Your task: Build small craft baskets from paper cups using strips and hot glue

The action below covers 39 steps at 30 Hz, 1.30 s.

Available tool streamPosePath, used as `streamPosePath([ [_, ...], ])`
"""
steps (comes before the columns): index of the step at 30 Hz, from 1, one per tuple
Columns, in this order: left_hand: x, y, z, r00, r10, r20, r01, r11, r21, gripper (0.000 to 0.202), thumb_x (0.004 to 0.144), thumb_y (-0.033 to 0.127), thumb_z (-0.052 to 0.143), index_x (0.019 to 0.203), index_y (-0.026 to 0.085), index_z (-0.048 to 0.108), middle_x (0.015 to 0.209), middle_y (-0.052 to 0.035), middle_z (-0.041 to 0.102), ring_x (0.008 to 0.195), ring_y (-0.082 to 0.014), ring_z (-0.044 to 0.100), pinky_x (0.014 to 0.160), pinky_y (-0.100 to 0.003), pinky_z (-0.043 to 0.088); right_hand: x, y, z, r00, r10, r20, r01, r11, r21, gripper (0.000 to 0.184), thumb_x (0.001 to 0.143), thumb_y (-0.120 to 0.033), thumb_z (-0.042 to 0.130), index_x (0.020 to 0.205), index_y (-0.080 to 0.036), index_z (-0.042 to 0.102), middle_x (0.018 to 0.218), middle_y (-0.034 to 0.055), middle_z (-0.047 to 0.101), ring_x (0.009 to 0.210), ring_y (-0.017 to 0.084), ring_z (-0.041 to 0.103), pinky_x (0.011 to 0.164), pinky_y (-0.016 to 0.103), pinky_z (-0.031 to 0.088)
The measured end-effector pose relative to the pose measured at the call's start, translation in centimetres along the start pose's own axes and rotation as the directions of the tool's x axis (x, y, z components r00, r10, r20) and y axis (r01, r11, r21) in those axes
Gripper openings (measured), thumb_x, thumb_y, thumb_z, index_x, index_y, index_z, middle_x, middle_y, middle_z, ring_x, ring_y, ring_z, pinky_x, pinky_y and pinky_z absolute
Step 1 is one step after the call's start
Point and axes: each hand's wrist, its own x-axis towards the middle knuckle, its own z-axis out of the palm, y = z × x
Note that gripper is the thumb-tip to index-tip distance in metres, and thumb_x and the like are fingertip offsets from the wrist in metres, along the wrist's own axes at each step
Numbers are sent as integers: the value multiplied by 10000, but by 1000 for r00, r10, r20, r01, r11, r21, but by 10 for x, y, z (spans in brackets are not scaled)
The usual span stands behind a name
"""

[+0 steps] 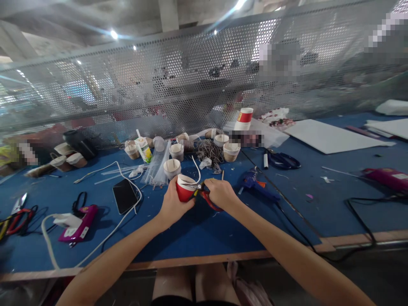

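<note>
My left hand (pixel 174 203) is wrapped round a red paper cup (pixel 185 194) with a white inside, held tilted over the blue table. In my right hand (pixel 219 193) is a pair of scissors (pixel 199 187) with red and yellow handles. Their blades reach over the cup's rim, and a thin white strip (pixel 198 170) curls up from it. Just behind the cup stands a small white-wrapped cup (pixel 172 168). My fingers partly hide the scissor handles.
A blue glue gun (pixel 256 185) lies to the right, its cord running to the table edge. A phone (pixel 124 195) and white cable lie left. Behind are several small cups, a bundle of twine (pixel 210 154), a drink carton (pixel 144 148) and a perforated metal screen (pixel 191 85).
</note>
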Motion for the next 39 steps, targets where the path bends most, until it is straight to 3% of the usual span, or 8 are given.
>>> streamPosePath([
  [3, 8, -3, -7, 992, -27, 120, 50, 981, -188, 618, 580, 288, 688, 1132, 156, 445, 987, -68, 625, 878, -194, 606, 804, -336, 485, 1, 4, 2, 999, -13, -45, 15, 999, 40, 143, 801, -232, 499, 842, -141, 602, 820, 81, 674, 787, 182, 619, 621, 230, 380],
  [6, 13, -7, -8, 974, -30, 223, 80, 972, -220, 516, 573, 251, 682, 1049, 152, 511, 879, -36, 649, 732, -150, 602, 688, -282, 505, 0, 3, 3, 997, -40, -60, 42, 998, 41, 181, 786, -297, 517, 831, -140, 596, 806, 82, 665, 767, 185, 611, 622, 236, 380],
  [10, 12, -8, -6, 984, -6, 179, 31, 990, -136, 493, 553, 251, 684, 1002, 143, 509, 825, -23, 639, 665, -131, 579, 661, -271, 493, -2, -2, 3, 994, -77, -73, 76, 997, -7, 258, 750, -360, 535, 858, -131, 583, 850, 101, 647, 786, 206, 594, 654, 258, 396],
  [16, 6, -5, -3, 987, 9, 158, 6, 995, -98, 473, 557, 235, 658, 985, 148, 476, 831, -31, 629, 711, -156, 599, 673, -287, 491, -3, -7, 1, 996, -79, -33, 77, 995, -63, 281, 767, -360, 524, 896, -115, 570, 900, 128, 632, 818, 232, 591, 655, 275, 413],
  [25, 4, -5, 0, 992, -49, 120, 57, 996, -67, 500, 557, 253, 678, 1005, 165, 472, 839, -34, 633, 717, -168, 610, 680, -301, 493, -1, 0, 5, 998, -20, 52, 22, 999, -46, 169, 832, -180, 432, 901, -127, 576, 893, 108, 665, 839, 219, 621, 623, 264, 400],
  [34, 0, 3, 2, 999, -29, 42, 28, 999, 36, 506, 598, 253, 650, 1047, 167, 433, 964, -88, 616, 890, -231, 616, 770, -348, 484, -2, -13, 6, 1000, -21, -21, 19, 996, -89, 310, 790, -382, 497, 929, -112, 556, 908, 143, 629, 822, 243, 594, 646, 280, 423],
  [39, -2, 4, 2, 997, -48, 56, 43, 995, 88, 541, 587, 214, 646, 1073, 167, 412, 1003, -106, 605, 950, -255, 603, 780, -358, 484, -3, -11, 3, 999, -15, 39, 19, 995, -99, 206, 853, -246, 421, 928, -115, 560, 907, 147, 640, 841, 235, 602, 626, 268, 419],
])
